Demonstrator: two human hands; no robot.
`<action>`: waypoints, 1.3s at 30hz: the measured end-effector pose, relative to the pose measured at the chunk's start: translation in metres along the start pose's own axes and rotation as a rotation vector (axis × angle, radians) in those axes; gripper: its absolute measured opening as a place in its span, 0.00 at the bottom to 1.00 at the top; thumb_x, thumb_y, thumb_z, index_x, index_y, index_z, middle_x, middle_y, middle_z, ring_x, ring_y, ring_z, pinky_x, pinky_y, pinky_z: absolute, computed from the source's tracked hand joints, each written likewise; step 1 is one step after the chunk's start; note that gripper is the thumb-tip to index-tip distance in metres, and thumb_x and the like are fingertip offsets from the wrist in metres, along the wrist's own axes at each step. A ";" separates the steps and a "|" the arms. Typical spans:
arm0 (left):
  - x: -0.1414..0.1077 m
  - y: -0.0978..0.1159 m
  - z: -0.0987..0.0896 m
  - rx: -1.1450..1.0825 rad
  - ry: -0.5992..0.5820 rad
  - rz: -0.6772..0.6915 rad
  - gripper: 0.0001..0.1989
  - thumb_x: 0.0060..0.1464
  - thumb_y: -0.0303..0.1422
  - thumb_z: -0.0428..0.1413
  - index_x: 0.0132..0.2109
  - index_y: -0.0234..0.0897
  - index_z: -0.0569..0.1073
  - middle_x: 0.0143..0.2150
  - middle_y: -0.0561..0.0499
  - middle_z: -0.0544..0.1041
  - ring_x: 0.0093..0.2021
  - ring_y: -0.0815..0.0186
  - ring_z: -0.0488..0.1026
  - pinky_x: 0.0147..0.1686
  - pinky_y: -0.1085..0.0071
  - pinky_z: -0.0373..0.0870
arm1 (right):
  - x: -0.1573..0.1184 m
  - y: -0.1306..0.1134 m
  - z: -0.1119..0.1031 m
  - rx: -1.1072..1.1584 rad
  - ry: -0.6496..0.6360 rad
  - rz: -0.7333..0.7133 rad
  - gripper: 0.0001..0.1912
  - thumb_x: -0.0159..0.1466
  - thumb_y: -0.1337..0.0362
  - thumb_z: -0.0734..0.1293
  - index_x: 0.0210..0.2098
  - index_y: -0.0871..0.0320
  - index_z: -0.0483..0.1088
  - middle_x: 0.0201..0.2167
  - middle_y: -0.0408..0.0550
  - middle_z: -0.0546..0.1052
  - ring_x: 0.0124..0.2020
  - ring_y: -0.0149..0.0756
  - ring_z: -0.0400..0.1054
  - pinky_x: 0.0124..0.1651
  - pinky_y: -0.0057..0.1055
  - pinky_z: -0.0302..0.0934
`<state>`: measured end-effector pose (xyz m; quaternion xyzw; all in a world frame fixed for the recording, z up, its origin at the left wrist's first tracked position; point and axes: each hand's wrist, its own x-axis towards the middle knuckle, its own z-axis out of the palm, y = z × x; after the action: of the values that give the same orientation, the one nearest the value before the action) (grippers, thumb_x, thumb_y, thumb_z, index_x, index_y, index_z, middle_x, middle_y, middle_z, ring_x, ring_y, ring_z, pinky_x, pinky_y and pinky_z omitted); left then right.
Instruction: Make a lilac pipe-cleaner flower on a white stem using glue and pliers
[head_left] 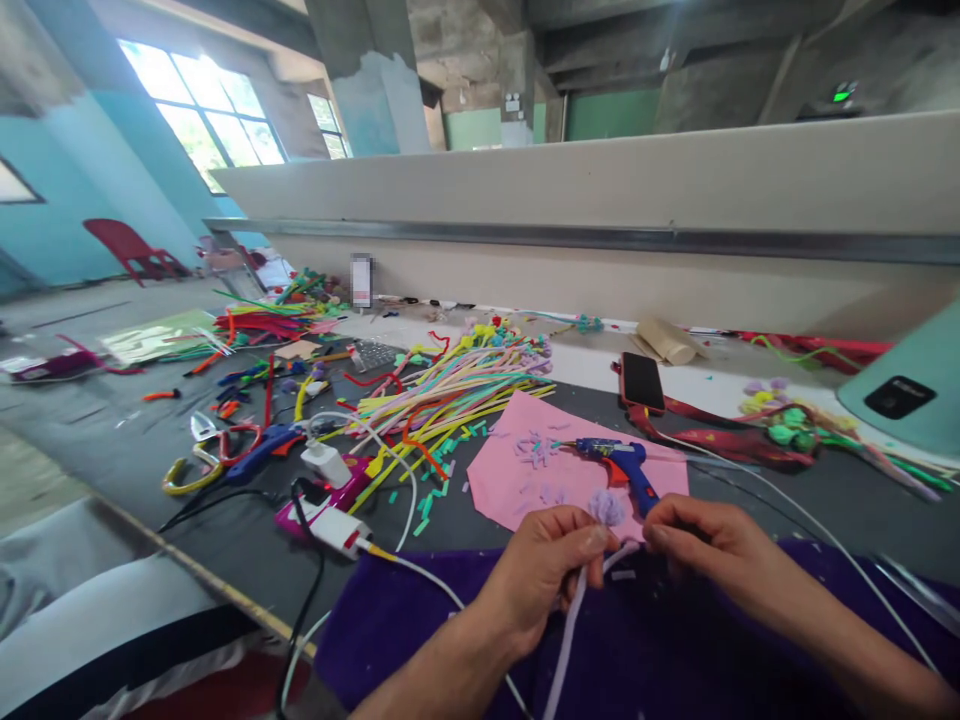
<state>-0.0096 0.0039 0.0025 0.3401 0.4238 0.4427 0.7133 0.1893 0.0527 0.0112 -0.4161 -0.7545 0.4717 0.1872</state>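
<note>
My left hand (551, 560) is closed, pinching a lavender pipe-cleaner flower (606, 506) just below its fluffy head. A lavender pipe cleaner (568, 640) hangs down from those fingers toward the front edge. To the right, my right hand (705, 545) is closed at the tip of another lavender length that runs out from the left fingers. Just beyond both hands lies a pink sheet (499, 470) with small lavender pieces on it. On that sheet rests a blue glue gun (611, 452), its nozzle pointing left. A purple cloth (420, 610) spreads beneath my hands.
Bundles of coloured pipe cleaners (450, 385) lie beyond the sheet. Pliers (196, 462), a magenta power strip (352, 490) and white cables are at left. A phone (642, 382) lies behind; a mint-green machine (911, 380) stands at right. A low partition (570, 190) closes the back.
</note>
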 end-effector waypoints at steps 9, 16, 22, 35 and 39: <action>-0.005 0.006 -0.007 -0.206 -0.141 -0.025 0.09 0.47 0.34 0.56 0.30 0.31 0.72 0.14 0.57 0.67 0.09 0.79 0.54 0.09 0.79 0.43 | 0.004 0.001 0.000 -0.123 -0.036 0.048 0.16 0.62 0.54 0.57 0.29 0.59 0.67 0.21 0.42 0.68 0.24 0.31 0.62 0.28 0.25 0.54; -0.013 0.013 -0.009 -0.363 -0.124 0.044 0.08 0.47 0.34 0.57 0.29 0.31 0.72 0.14 0.57 0.67 0.09 0.79 0.56 0.09 0.80 0.44 | 0.042 -0.022 0.005 -0.327 -0.064 -0.065 0.14 0.62 0.58 0.57 0.27 0.58 0.67 0.21 0.42 0.69 0.23 0.31 0.63 0.25 0.24 0.54; -0.014 0.013 -0.010 -0.385 -0.075 0.135 0.08 0.48 0.34 0.56 0.30 0.32 0.71 0.14 0.57 0.66 0.10 0.79 0.56 0.10 0.80 0.45 | 0.134 -0.032 0.037 -0.607 0.041 -0.201 0.12 0.59 0.63 0.59 0.27 0.60 0.72 0.22 0.43 0.73 0.24 0.31 0.65 0.26 0.24 0.52; -0.015 0.014 -0.014 -0.391 -0.066 0.154 0.08 0.46 0.34 0.57 0.30 0.32 0.72 0.14 0.57 0.67 0.10 0.78 0.56 0.12 0.79 0.47 | 0.224 -0.045 0.083 -1.051 0.032 -0.342 0.10 0.62 0.68 0.59 0.41 0.60 0.69 0.41 0.51 0.71 0.44 0.38 0.63 0.43 0.31 0.55; -0.016 0.013 -0.014 -0.382 -0.093 0.159 0.09 0.47 0.35 0.56 0.30 0.31 0.72 0.14 0.56 0.67 0.10 0.78 0.56 0.12 0.79 0.48 | 0.228 -0.040 0.083 -1.126 0.029 -0.337 0.12 0.62 0.68 0.58 0.44 0.60 0.67 0.41 0.53 0.70 0.45 0.40 0.63 0.43 0.32 0.56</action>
<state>-0.0306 -0.0041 0.0132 0.2512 0.2707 0.5537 0.7463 -0.0178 0.1823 -0.0195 -0.3323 -0.9420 -0.0434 0.0200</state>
